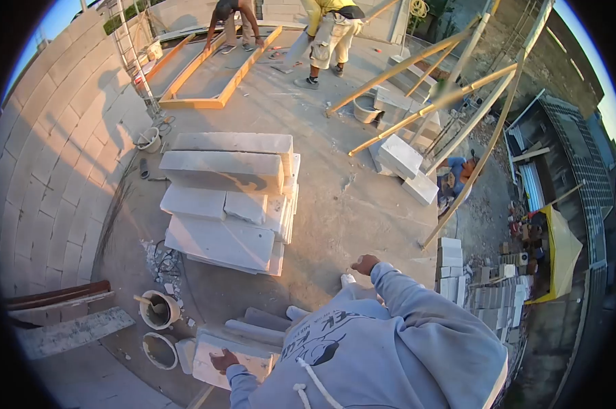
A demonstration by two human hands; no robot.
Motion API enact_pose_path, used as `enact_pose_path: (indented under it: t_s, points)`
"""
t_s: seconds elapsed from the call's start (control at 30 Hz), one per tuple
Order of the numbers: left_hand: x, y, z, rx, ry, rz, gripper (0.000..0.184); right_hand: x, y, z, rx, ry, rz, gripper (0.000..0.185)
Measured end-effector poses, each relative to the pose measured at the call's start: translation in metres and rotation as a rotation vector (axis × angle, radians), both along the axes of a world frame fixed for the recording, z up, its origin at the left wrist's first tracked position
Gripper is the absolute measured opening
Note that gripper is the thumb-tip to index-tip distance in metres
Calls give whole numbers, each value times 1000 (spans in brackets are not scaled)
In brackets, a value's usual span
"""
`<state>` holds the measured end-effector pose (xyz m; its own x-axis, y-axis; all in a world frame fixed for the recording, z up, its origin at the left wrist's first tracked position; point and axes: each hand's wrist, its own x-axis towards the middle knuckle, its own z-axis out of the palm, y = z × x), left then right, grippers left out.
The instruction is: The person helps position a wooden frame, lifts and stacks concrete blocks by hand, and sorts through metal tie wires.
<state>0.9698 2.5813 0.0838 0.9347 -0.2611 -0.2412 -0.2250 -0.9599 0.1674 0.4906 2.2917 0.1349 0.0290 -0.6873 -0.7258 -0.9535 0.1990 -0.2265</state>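
My left hand (224,360) is over a pale block (233,361) at the bottom of the view, its fingers apart and nothing held. Whether it touches the block's top is not clear. Out in front of my body, at mid-height, my right hand (366,264) has its fingers curled in; anything inside them is too small to make out. Beside the block stand two buckets, one with a tool handle in it (160,309) and another nearer me (160,350). Ahead is a stack of pale blocks and slabs (219,242).
Two people work at the top, one bent over a wooden frame (192,103). Slanted poles (430,109) stand at right, near more blocks (400,157) and a person lower down beyond the floor's edge. A block wall (55,150) rises at left, with planks (76,332) below.
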Motion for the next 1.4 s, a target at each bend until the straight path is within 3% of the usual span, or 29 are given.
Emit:
enact_pose_path:
  t_s: [0.17,0.27,0.33,0.4,0.47,0.5,0.53,0.63,0.73,0.83,0.97,1.03,1.07,1.1,1.13,1.17,1.2,1.27,1.3,1.33,1.37,1.4]
  points:
    - [10,-113,-49,-268,396,-227,59,-97,36,-79,-38,7,-174,58]
    - [-15,-183,-48,-366,818,-162,43,-137,66,-87,-23,0,-362,58]
    - [-30,-217,-52,-516,1239,-270,26,-173,82,-124,-11,-4,-370,58]
    - [-55,-256,-61,-473,1593,-396,18,-197,101,-144,43,-26,-419,56]
    - [-115,-285,-54,-503,1630,-200,18,-221,95,-128,94,-40,-517,51]
    - [-148,-302,-48,-379,1550,-221,17,-229,94,-120,55,-49,-710,43]
    - [-180,-317,-42,-257,1470,-242,17,-240,88,-116,21,-53,-691,45]
    - [-273,-345,-52,-207,1091,-355,23,-281,78,-109,-20,-41,-668,51]
    - [-309,-377,-79,-191,828,-933,32,-320,57,-113,-48,-28,-753,45]
    - [-334,-425,-64,-162,895,-867,38,-341,27,-110,-145,-63,-802,37]
    - [-314,-485,-140,-115,969,-606,36,-349,-42,-107,68,-59,-857,44]
    - [-284,-514,-232,260,670,-1263,26,-347,-78,-92,22,-126,-848,45]
    - [-273,-531,-267,366,471,-1558,30,-352,-97,-92,51,-120,-867,45]
    - [-287,-552,-262,426,255,-1710,34,-358,-109,-89,95,-107,-878,46]
    - [-323,-595,-206,516,462,-1631,41,-366,-114,-79,162,-88,-881,46]
    - [-322,-608,-261,331,921,-704,38,-381,-125,-70,153,-40,-875,45]
    - [-340,-642,-254,287,864,-870,30,-400,-144,-67,128,2,-866,44]
    - [-391,-716,-216,11,936,-843,28,-414,-162,-65,98,60,-881,42]
    - [-418,-754,-195,-121,975,-837,29,-418,-194,-48,113,50,-838,45]
    - [-450,-794,-140,-124,952,-932,30,-410,-252,-6,188,128,-831,45]
    - [-481,-822,-107,-141,926,-1018,33,-431,-239,-41,136,73,-798,45]
    - [-504,-835,-107,-154,1014,-909,37,-454,-237,-74,73,14,-755,45]
